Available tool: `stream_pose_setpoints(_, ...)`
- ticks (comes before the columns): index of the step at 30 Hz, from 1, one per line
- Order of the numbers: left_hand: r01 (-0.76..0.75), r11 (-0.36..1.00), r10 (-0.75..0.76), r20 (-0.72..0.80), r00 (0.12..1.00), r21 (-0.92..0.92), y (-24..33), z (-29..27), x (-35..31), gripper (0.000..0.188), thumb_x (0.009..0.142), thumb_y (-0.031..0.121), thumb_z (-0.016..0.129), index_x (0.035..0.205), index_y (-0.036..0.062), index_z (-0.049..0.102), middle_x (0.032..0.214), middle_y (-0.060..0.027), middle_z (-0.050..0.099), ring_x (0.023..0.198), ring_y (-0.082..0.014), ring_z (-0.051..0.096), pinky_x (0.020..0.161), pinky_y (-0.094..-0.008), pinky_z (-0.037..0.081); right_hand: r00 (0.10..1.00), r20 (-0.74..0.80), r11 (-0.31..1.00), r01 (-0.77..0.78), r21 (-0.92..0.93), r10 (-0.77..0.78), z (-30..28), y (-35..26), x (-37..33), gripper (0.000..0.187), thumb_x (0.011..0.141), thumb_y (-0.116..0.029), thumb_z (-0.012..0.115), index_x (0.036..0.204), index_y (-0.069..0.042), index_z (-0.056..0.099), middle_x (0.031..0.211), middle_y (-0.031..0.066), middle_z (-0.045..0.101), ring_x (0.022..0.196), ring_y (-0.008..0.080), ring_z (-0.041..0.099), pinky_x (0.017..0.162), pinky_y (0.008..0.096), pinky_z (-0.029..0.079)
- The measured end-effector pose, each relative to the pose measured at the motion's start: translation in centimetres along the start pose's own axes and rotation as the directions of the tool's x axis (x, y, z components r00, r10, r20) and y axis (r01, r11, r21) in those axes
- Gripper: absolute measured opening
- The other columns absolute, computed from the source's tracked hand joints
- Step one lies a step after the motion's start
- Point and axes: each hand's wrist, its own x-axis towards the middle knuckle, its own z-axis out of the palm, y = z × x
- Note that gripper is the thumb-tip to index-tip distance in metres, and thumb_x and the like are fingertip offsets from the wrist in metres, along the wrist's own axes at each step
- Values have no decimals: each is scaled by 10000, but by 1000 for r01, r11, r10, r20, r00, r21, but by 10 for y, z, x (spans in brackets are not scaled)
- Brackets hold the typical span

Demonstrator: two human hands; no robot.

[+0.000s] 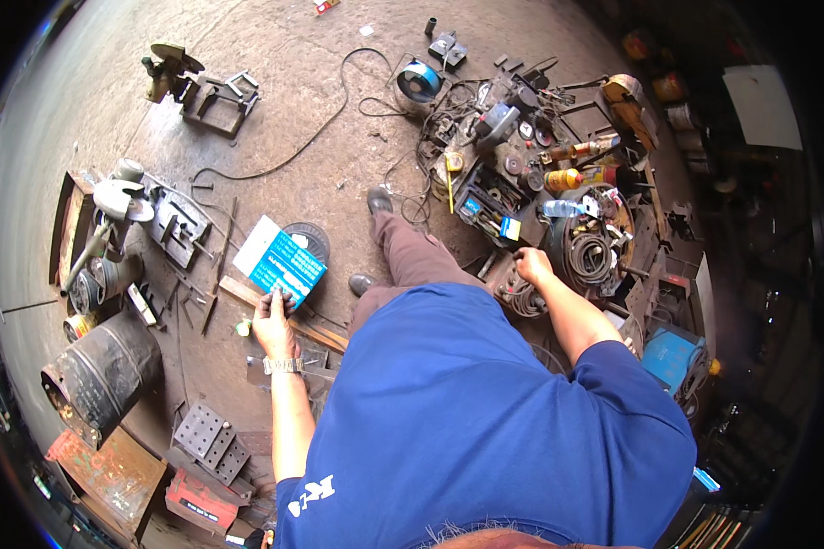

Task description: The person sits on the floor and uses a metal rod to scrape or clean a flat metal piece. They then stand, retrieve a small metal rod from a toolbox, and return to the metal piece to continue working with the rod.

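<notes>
Nearest first. My left hand point(273, 322), with a metal-band wristwatch point(284, 365) behind it, is closed on the lower edge of a blue-and-white carton point(282, 265), thumb and fingers pinching it with little gap between. Carton sits out ahead of that hand, left of my legs, printed face turned up; whether it also rests on anything below, I cannot tell.

My right hand point(533, 266) is out to the other side, fingers curled and pointing inward, near the dark clutter. Fingertips small and dim in this view: cannot tell whether they grip anything or how far they stand apart.

Around the left hand: a wooden plank point(240, 292) passes just beside the carton, and a dark round disc point(317, 240) shows partly hidden behind it. A steel drum point(110, 371) lies on its side further left.

Around the right hand: a blue-and-yellow packet point(511, 228) just beyond the fingers; a coiled cable point(588, 256) to the right; past these, a clear plastic bottle point(563, 209) and a yellow bottle point(563, 179), near each other.

Farther out: a cut-off machine point(114, 199) with a pale guard at left, then a black cable point(288, 168) curving over the concrete floor point(275, 110). Farthest noted: a blue-sided reel point(419, 81) and, upper left, a steel-framed saw point(220, 99).
</notes>
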Motion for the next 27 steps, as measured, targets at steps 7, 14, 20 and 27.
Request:
stream_pose_setpoints(7, 2, 989, 2, -22, 1000, 149, 57, 45, 130, 144, 1021, 140, 677, 1048, -2, 675, 931, -84, 747, 762, -126, 683, 699, -260, 548, 985, 145, 993, 102, -53, -94, -25, -94, 133, 276, 868, -220, 694, 1085, -66, 770, 1088, 240, 738, 1077, 397, 707, 971, 484, 552)
stream_pose_setpoints(14, -26, 984, 36, -57, 998, 174, 134, 153, 280, 131, 1024, 144, 662, 1051, 17, 681, 925, -92, 745, 760, -143, 688, 700, -286, 560, 940, -91, 920, 339, 197, -328, -184, -292, 322, 271, 929, -240, 673, 1141, -76, 711, 1105, 250, 725, 1074, 442, 686, 942, 517, 552)
stream_pose_setpoints(20, -220, 843, 13, 390, 921, 491, 225, 315, 391, 204, 1031, 147, 647, 1122, -31, 690, 1005, -112, 755, 882, -164, 698, 819, -305, 564, 918, -375, 822, 312, 476, -131, -339, -334, 381, 269, 925, -278, 756, 1076, -60, 713, 936, 208, 748, 882, 349, 747, 786, 434, 565)
stream_pose_setpoints(27, -356, 718, -202, 669, 716, 598, 295, 511, 542, 219, 1030, 177, 665, 1159, 3, 702, 1013, -81, 764, 847, -140, 709, 753, -279, 550, 888, -159, 550, -120, 826, 432, -289, -289, 416, 204, 944, -194, 714, 1076, -47, 766, 869, 95, 784, 749, 162, 750, 708, 339, 580)
